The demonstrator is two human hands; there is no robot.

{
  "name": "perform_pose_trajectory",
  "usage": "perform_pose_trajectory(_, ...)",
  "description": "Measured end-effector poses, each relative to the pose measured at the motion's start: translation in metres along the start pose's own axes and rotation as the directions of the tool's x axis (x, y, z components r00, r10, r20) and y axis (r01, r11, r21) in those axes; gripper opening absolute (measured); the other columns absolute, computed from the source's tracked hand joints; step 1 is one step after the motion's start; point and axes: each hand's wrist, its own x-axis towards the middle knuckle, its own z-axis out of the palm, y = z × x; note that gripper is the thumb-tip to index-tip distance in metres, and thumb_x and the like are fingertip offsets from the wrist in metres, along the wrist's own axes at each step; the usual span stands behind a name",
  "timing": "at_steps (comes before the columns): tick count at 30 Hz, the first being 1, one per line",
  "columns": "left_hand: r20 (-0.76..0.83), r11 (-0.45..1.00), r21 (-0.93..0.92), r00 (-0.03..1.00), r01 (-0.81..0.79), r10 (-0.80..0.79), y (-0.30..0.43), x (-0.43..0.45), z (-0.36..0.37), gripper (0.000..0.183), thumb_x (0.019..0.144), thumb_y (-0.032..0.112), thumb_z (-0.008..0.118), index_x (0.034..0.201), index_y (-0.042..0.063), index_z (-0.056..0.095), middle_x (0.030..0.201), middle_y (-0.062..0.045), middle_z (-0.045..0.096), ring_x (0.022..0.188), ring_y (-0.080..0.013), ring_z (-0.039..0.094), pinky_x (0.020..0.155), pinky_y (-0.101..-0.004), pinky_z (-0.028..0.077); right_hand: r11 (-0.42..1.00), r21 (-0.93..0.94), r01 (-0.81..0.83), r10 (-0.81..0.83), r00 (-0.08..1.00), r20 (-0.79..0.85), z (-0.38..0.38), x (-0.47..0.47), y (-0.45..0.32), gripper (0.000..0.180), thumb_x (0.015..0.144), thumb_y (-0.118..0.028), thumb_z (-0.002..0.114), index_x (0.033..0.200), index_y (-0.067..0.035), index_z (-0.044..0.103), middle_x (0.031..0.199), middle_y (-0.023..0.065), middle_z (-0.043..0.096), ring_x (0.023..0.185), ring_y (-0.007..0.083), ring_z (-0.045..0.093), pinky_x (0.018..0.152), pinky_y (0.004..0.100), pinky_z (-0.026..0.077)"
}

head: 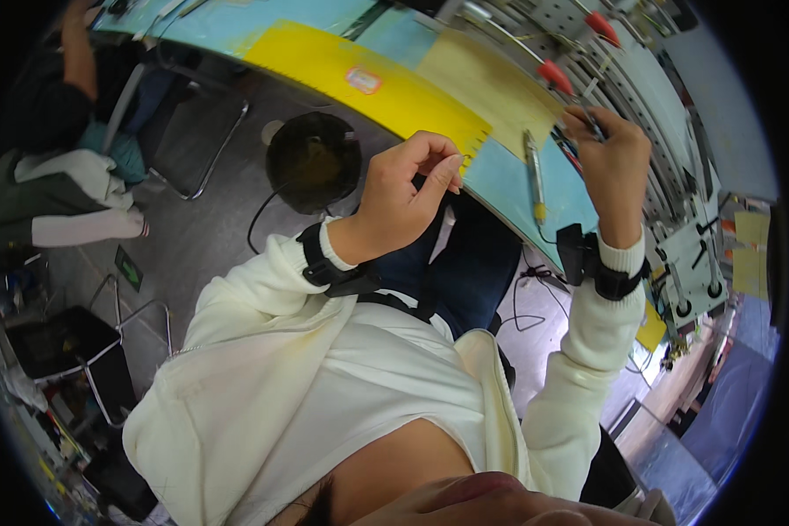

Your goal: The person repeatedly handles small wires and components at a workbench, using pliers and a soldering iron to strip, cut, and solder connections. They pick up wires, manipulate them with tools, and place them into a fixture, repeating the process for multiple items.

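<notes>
My left hand (407, 194) is raised over the near edge of the bench, thumb and forefinger pinched on a tiny dark thin piece (466, 156), too small to name. Farther right, my right hand (608, 164) grips a slim metal hand tool (592, 120); the fingers hide much of it, so its kind is unclear. Between the hands, a silver pen-like tool (534, 177) with a yellow end and a dark cable lies on the light-blue bench mat (500, 174). A yellow sheet (368, 79) with a label and a tan sheet (486, 85) cover the bench beyond.
A perforated metal fixture (631, 98) with red-gripped handles (555, 75) stands beyond my right hand. A dark round bin (313, 161) is on the floor left of my legs, near a metal-framed chair (197, 138). Another person (52, 98) sits at far left. Cables hang below the bench.
</notes>
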Motion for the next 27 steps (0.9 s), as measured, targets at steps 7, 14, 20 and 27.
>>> perform_pose_trajectory(7, -0.286, 0.999, 0.028, 0.958, 0.040, -0.030, -0.038, -0.010, -0.044, 0.007, 0.101, 0.005, 0.056, 0.102, -0.002, 0.056, 0.075, -0.005, 0.063, 0.065, -0.0083, 0.059, 0.062, -0.0212, 0.050, 0.895, 0.431, 0.114, -0.301, 0.868, 0.396, 0.016, -0.027, -0.059, 0.019, 0.077, 0.004, 0.071, 0.095, 0.000, 0.075, 0.085, 0.0165, 0.074, 0.074, 0.0269, 0.073, 0.072, 0.0294, 0.055)
perform_pose_trajectory(14, -0.384, 0.859, 0.512, 0.896, 0.007, 0.221, -0.077, 0.007, -0.073, 0.008, 0.102, 0.008, 0.054, 0.099, 0.001, 0.053, 0.070, -0.005, 0.059, 0.057, -0.0107, 0.055, 0.055, -0.0243, 0.043, 0.919, 0.350, 0.182, -0.287, 0.917, 0.276, 0.062, -0.039, -0.090, 0.025, 0.074, -0.002, 0.074, 0.099, -0.005, 0.075, 0.092, 0.0131, 0.072, 0.080, 0.0348, 0.068, 0.071, 0.0367, 0.053)
perform_pose_trajectory(20, -0.414, 0.767, 0.638, 0.869, 0.065, 0.270, -0.088, 0.010, -0.073, 0.006, 0.100, 0.012, 0.056, 0.100, 0.006, 0.055, 0.072, -0.012, 0.064, 0.062, -0.0317, 0.065, 0.052, -0.0374, 0.047, 0.885, 0.387, 0.258, -0.315, 0.945, 0.092, 0.108, -0.035, -0.106, 0.040, 0.070, 0.004, 0.068, 0.109, -0.008, 0.070, 0.104, 0.0111, 0.070, 0.086, 0.0346, 0.068, 0.071, 0.0377, 0.054)
perform_pose_trajectory(27, -0.408, 0.693, 0.721, 0.814, 0.009, 0.414, -0.091, 0.016, -0.071, 0.007, 0.097, 0.010, 0.059, 0.100, 0.006, 0.056, 0.076, -0.015, 0.065, 0.066, -0.0365, 0.065, 0.055, -0.0424, 0.049, 0.883, 0.425, 0.199, -0.285, 0.947, 0.148, 0.150, -0.036, -0.119, 0.082, 0.071, 0.013, 0.064, 0.145, -0.019, 0.045, 0.121, 0.0043, 0.070, 0.093, 0.0355, 0.069, 0.077, 0.0355, 0.056)
